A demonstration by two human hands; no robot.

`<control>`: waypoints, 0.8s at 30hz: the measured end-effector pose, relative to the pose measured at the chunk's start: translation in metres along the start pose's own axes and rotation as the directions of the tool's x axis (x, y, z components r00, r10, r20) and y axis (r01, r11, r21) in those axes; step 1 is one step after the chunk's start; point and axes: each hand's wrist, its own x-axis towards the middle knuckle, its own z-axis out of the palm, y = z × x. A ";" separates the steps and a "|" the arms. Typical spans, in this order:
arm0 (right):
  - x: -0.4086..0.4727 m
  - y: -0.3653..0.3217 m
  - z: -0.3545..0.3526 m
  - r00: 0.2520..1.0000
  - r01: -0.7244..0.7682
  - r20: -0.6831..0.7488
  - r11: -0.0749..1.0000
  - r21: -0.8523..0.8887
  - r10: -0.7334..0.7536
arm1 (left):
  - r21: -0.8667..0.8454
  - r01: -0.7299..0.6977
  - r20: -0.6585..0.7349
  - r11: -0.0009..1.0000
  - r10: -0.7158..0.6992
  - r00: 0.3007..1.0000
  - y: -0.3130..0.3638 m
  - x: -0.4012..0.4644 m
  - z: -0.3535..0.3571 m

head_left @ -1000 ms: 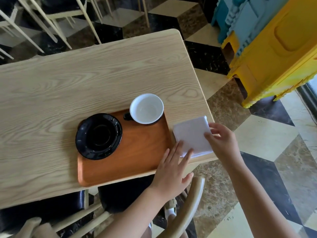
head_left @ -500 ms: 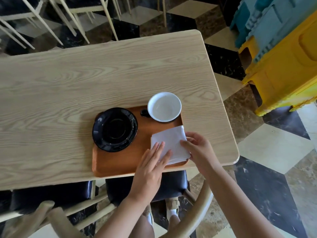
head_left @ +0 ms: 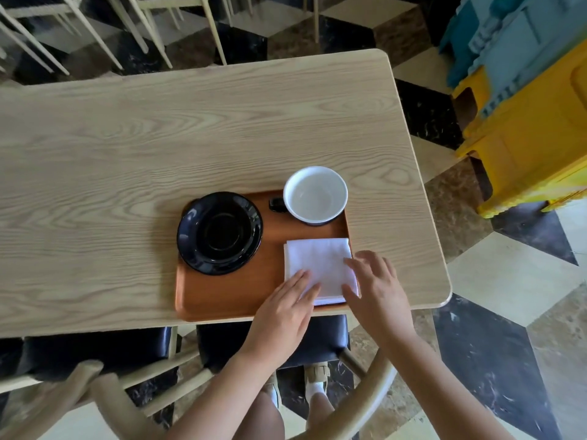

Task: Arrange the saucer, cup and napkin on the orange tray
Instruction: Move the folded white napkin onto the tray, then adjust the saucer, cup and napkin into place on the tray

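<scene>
From the head view, the white folded napkin [head_left: 319, 265] is pressed flat on the orange tray [head_left: 222, 296] by the left hand [head_left: 282, 315] and right hand [head_left: 378, 290], fingers spread, nothing gripped. The black saucer [head_left: 219, 233] and white-lined cup [head_left: 315, 195] are seen beside it. No writing is legible.

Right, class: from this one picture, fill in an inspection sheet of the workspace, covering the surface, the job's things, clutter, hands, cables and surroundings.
Surface: pale wooden table, with the orange tray at its near edge.
Job's things: black saucer on the tray's left, overhanging its far rim; white cup, empty and upright, at the far right corner; white napkin, folded flat at the near right.
Clutter: nothing seen.
Hands: left hand and right hand lie open, fingertips on the napkin.
Cables: nothing seen.
Surroundings: chequered floor, dark-seated chair, yellow and blue crates.
</scene>
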 end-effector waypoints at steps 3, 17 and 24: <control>-0.007 0.004 0.008 0.983 0.185 0.041 0.956 -0.227 -0.181 | 0.013 0.015 0.027 1.000 -0.015 1.000 0.001 -0.004 0.001; -0.015 -0.002 0.019 0.967 0.215 0.198 0.927 -0.306 -0.159 | 0.239 -0.081 0.257 0.968 0.017 0.966 -0.011 -0.015 -0.005; -0.008 -0.044 0.025 0.977 0.211 0.051 0.938 -0.275 -0.205 | 0.173 0.050 0.113 0.984 -0.070 0.991 -0.030 -0.016 -0.038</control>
